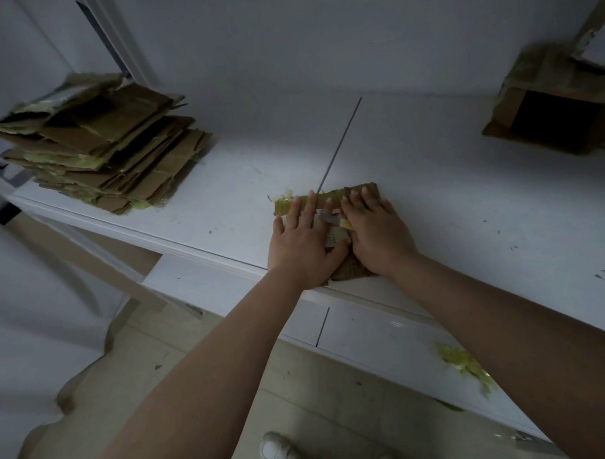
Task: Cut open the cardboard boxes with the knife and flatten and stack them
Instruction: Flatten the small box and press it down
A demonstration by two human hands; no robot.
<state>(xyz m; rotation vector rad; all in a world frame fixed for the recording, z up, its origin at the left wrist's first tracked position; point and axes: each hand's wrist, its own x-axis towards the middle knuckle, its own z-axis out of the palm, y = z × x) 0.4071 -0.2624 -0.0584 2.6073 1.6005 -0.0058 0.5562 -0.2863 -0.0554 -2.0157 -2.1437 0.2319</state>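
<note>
A small cardboard box (330,195) with yellow-green tape lies pressed flat on the white table (464,189), close to its front edge. My left hand (301,243) presses on its left half with straight fingers. My right hand (376,233) lies on its right half, fingers stretched forward. The knife (328,220) shows between my hands: its grey blade points left, and its yellow handle is tucked under the thumb side of my right hand, with that thumb hidden. A tall stack of flattened cardboard (102,147) sits at the table's far left.
An unflattened cardboard box (547,111) stands at the back right, its dark opening facing me. A thin seam (342,138) runs across the tabletop behind my hands. Yellow tape scraps (467,361) cling to the drawer front below. My shoe (278,451) is on the tiled floor.
</note>
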